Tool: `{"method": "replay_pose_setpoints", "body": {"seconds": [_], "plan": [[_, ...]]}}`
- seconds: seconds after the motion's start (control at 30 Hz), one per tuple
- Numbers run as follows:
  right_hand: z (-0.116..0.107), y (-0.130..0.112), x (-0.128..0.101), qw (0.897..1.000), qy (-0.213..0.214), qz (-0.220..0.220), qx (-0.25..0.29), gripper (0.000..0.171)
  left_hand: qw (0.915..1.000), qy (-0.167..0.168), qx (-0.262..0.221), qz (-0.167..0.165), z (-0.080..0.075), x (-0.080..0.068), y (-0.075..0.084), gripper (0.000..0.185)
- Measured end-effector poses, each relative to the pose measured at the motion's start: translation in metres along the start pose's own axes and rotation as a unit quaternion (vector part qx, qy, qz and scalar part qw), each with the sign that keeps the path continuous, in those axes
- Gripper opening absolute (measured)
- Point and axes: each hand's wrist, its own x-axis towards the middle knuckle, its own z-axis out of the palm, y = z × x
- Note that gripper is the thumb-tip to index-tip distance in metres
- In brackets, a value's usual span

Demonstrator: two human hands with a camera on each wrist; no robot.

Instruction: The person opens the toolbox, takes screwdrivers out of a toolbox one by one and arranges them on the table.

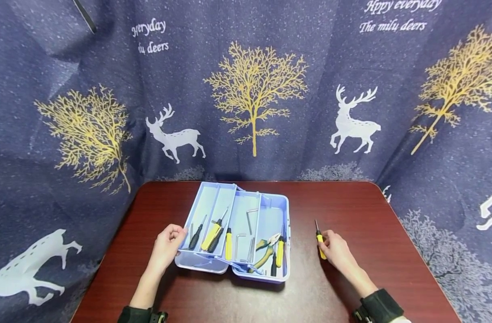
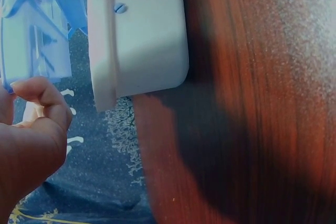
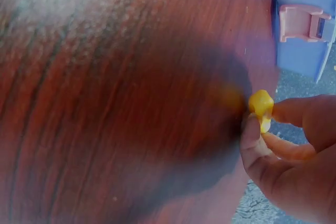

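A light blue toolbox (image 1: 272, 279) stands unfolded on the table, its stepped trays spread out to the left. My left hand (image 1: 167, 246) pinches the outer left edge of the upper tray (image 2: 37, 61); its curled fingers show at that tray's corner in the left wrist view. Right of the toolbox, my right hand (image 1: 338, 250) pinches a screwdriver (image 1: 322, 252) by its yellow and black handle, shaft pointing away from me. In the right wrist view only the yellow handle end (image 3: 261, 103) shows between thumb and fingers. Whether the screwdriver touches the table I cannot tell.
Several screwdrivers lie in the trays, one of them yellow-handled (image 1: 228, 244), beside hex keys (image 1: 250, 220). Pliers (image 1: 266, 255) rest in the toolbox's deep right compartment. The brown table (image 1: 310, 296) backs onto a patterned blue curtain (image 1: 270, 170).
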Motion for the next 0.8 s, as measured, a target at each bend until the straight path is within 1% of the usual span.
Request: {"method": "replay_pose_setpoints", "body": {"seconds": [0.3, 0.8], "plan": [[-0.0039, 0.0053, -0.0018, 1.000, -0.009, 0.007, -0.011, 0.027, 0.9999, -0.001, -0.013, 0.001, 0.0009, -0.0004, -0.0002, 0.021], [-0.0074, 0.0074, -0.0072, 1.000, 0.002, 0.021, -0.008, 0.027, 0.9998, -0.001, -0.019, 0.000, 0.0006, -0.0011, -0.0005, 0.024]]}}
